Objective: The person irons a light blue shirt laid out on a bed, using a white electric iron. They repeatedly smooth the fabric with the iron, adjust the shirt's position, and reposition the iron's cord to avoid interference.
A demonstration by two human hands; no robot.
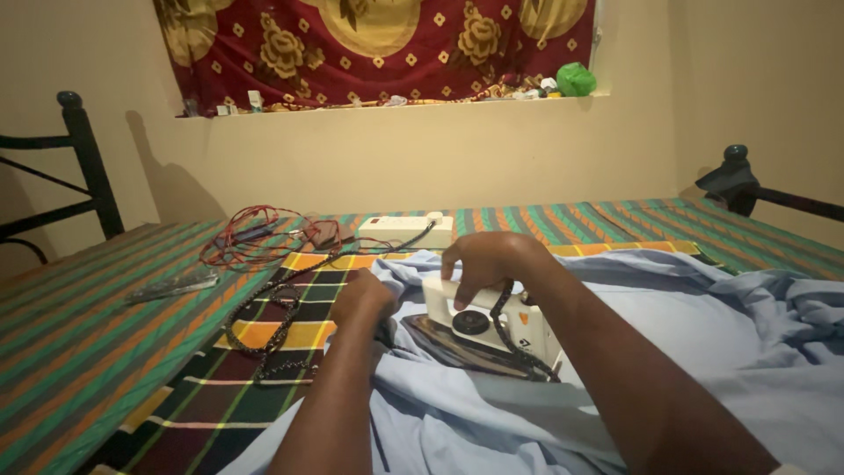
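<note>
A white electric iron (479, 324) rests on a light blue garment (668, 325) spread over a bed. My right hand (491, 259) is shut on the iron's handle from above. Just left of the iron, my left hand (362, 299) presses down on a fold of the blue cloth with its fingers closed on the fabric. The iron's dark braided cord (272, 330) loops away to the left across a checked cloth (264, 387).
A white power strip (404, 230) lies at the far side of the bed, beside a tangle of red wire (251, 237). Striped bedding (79, 343) covers the bed. Dark metal bed frames (83, 158) stand left and right. A wall ledge holds small items and a green bag (576, 79).
</note>
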